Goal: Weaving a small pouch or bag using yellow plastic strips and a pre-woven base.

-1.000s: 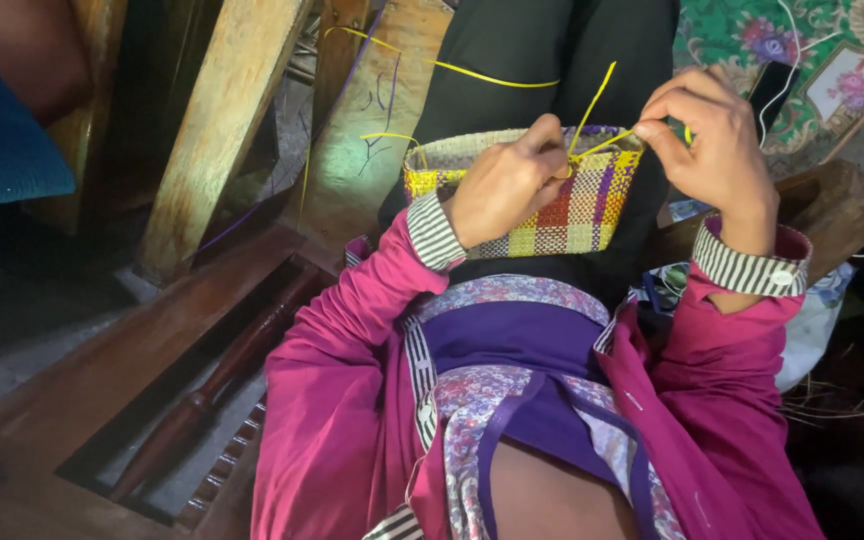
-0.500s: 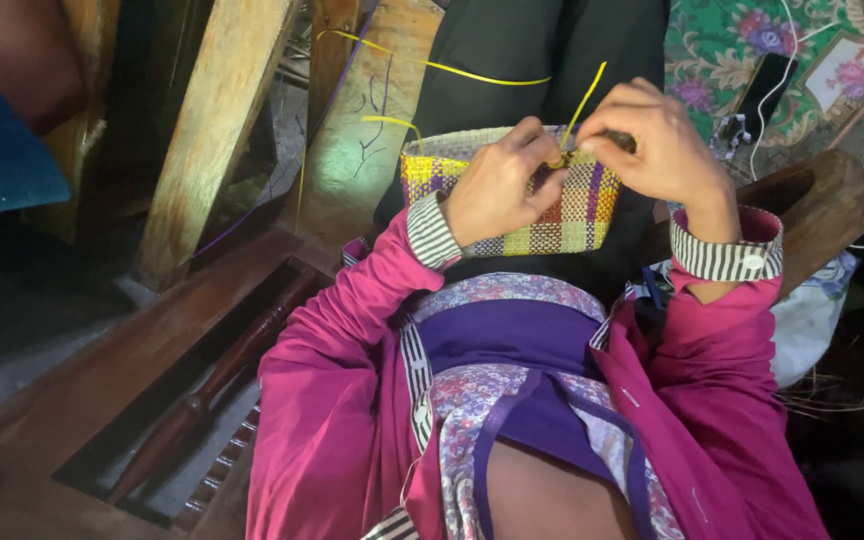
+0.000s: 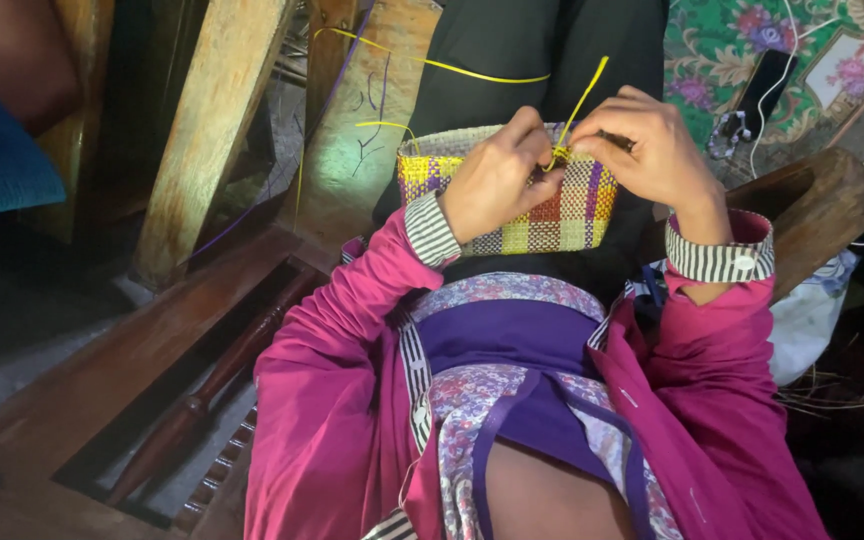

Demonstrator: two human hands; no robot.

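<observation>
Near the upper middle of the frame, the woven checked basket [image 3: 542, 205] rests on the person's lap, its walls already plaited in yellow, red and purple. The rim looks unfinished: loose yellow strips [image 3: 582, 100] stick up. The left hand [image 3: 492, 180] and right hand [image 3: 647, 150] have fingers pinched shut on a strip at the rim. The basket's base and inside are hidden.

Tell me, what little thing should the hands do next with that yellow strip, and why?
Probably pull the yellow strip snug through the rim. Both the left hand and the right hand pinch at the top edge of the checked basket, right where the strip enters the weave, and its free end sticks up loose above the fingers, so the stitch looks not yet tightened.
</observation>
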